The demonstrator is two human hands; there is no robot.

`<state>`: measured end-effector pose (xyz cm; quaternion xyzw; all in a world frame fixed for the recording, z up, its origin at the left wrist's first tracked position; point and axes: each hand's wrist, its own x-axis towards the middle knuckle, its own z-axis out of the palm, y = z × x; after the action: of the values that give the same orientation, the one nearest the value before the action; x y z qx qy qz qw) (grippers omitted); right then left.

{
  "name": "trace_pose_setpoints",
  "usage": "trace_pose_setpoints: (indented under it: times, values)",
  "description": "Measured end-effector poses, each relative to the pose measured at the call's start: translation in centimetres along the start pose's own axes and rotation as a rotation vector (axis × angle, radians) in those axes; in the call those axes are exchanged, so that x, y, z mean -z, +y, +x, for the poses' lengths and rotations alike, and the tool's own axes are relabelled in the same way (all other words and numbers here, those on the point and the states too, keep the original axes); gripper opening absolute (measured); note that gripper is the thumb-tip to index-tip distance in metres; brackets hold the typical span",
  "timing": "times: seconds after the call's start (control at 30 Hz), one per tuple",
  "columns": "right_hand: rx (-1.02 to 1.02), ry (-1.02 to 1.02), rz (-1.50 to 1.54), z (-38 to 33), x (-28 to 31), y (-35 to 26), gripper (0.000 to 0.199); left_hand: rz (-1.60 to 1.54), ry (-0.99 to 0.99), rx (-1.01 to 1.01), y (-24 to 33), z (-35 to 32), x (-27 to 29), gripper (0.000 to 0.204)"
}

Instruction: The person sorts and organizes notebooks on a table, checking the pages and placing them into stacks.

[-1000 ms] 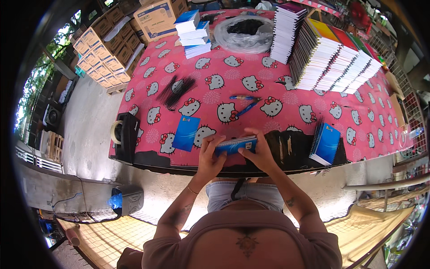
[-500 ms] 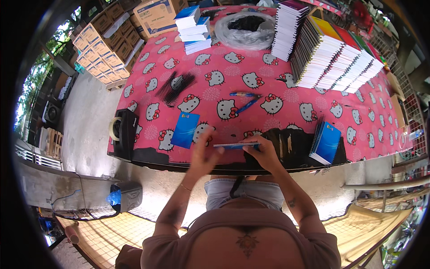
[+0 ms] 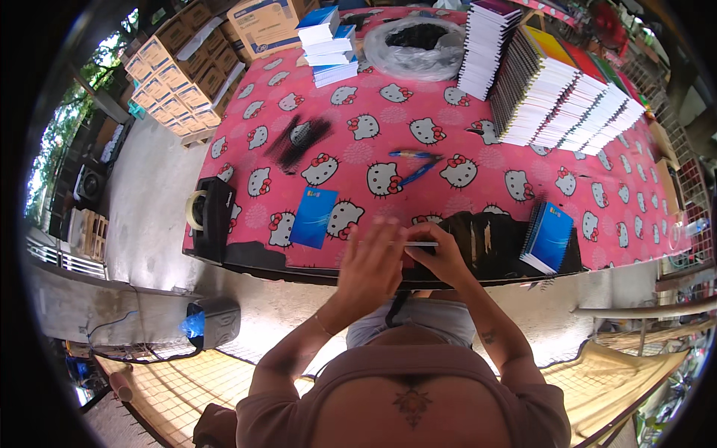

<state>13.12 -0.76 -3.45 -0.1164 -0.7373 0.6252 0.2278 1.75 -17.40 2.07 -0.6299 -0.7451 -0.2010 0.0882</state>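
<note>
While both hands [image 3: 407,257] grip it — thin notebook [image 3: 418,243] sits edge-on.

Pink cat-print tablecloth [image 3: 463,142] carried rows of spiral notebooks [image 3: 556,93], a clear bag of black items [image 3: 418,45], blue scissors [image 3: 414,164], a tape dispenser [image 3: 209,213]. Cardboard boxes [image 3: 175,78] stood beyond.

The person wears a dusty-pink short-sleeved top with 1 small dark emblem, and a thin bracelet behind the left hand [image 3: 371,267] fingers.
</note>
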Motion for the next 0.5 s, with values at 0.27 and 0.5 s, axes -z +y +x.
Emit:
trace_pose_setpoints:
  times: [0.27, 0.5]
  values:
    - [-0.029, 0.016, -0.003, 0.3, 0.1, 0.7, 0.021, -0.026, 0.088, 0.048, 0.3, 1.0, -1.5, 0.063]
    - [-0.067, 0.014, -0.018, 0.5, 0.2, -0.5, 0.019, 0.083, -0.082, 0.680, -9.4, -1.9, 0.1, 0.075]
